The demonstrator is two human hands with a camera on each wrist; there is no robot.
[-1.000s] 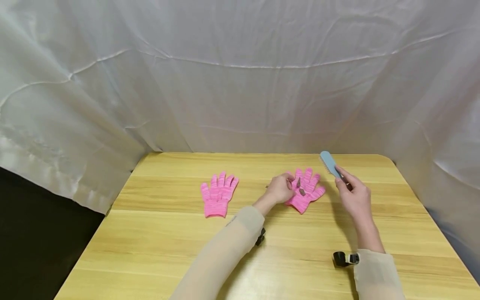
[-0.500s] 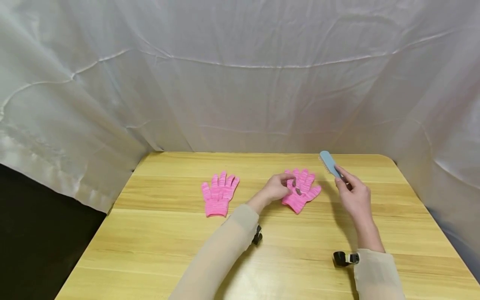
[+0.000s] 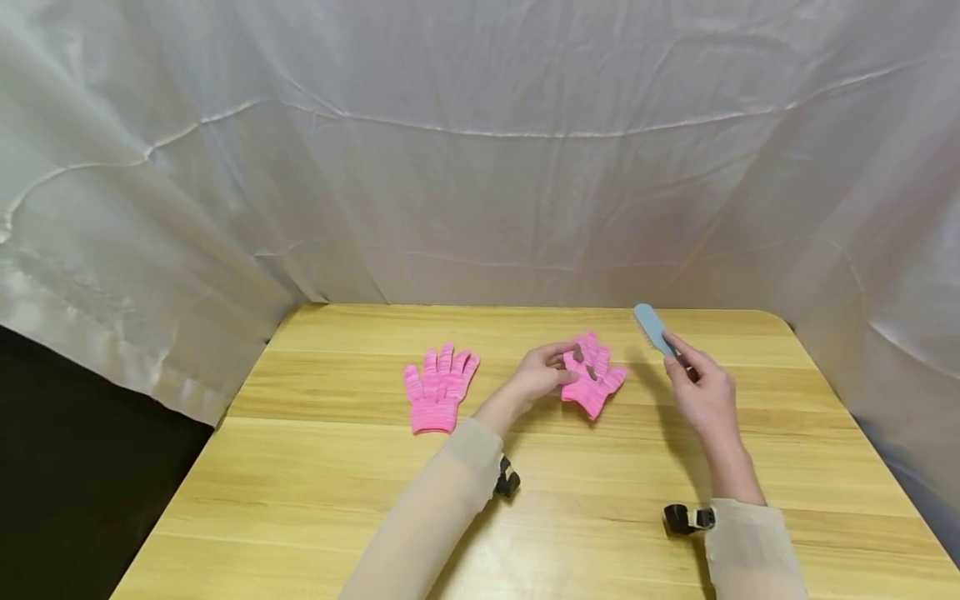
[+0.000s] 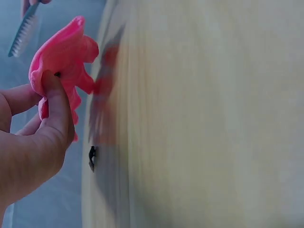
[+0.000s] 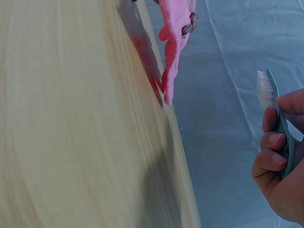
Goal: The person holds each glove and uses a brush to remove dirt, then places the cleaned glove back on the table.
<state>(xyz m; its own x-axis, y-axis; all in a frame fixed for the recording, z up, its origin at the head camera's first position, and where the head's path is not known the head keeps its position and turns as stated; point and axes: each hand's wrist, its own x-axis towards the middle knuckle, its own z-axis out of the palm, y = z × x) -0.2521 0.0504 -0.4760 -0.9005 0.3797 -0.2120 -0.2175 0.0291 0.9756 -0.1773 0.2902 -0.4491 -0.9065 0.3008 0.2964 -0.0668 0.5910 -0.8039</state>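
Observation:
My left hand [image 3: 534, 375] pinches a pink knit glove [image 3: 588, 392] between thumb and fingers at its left side. In the left wrist view the glove [image 4: 61, 57] hangs above the table, its fingers drooping. Dark brown clumps [image 5: 189, 25] cling to its face. My right hand [image 3: 707, 392] grips a light blue brush [image 3: 649, 325] by the handle, to the right of the glove and apart from it. White bristles [image 5: 264, 89] show on the brush head, facing left toward the glove.
A second pink glove [image 3: 436, 392] lies flat on the wooden table [image 3: 300, 475], left of my left hand. One small dark bit [image 4: 92, 157] rests on the tabletop below the held glove. Grey-white cloth [image 3: 480, 200] hangs behind the table's far edge.
My left hand has drawn the glove to the left and tilted it up off the table. The right hand with the brush has shifted slightly left. The other glove stays put.

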